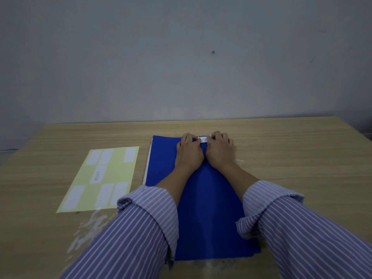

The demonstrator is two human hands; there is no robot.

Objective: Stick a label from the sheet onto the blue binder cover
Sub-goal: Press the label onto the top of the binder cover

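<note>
The blue binder (209, 198) lies flat on the wooden table in front of me. A small white label (203, 139) rests near the binder's far edge. My left hand (189, 151) and my right hand (220, 150) sit side by side on the cover, fingers curled down onto the label's two ends. Only the label's middle shows between my fingertips. The pale yellow label sheet (104, 178) lies left of the binder, with several white labels on it and some empty spots.
The wooden table (302, 158) runs back to a grey wall (181, 57). A glossy patch (88, 228) shines on the table in front of the sheet. My striped sleeves cover the binder's near corners.
</note>
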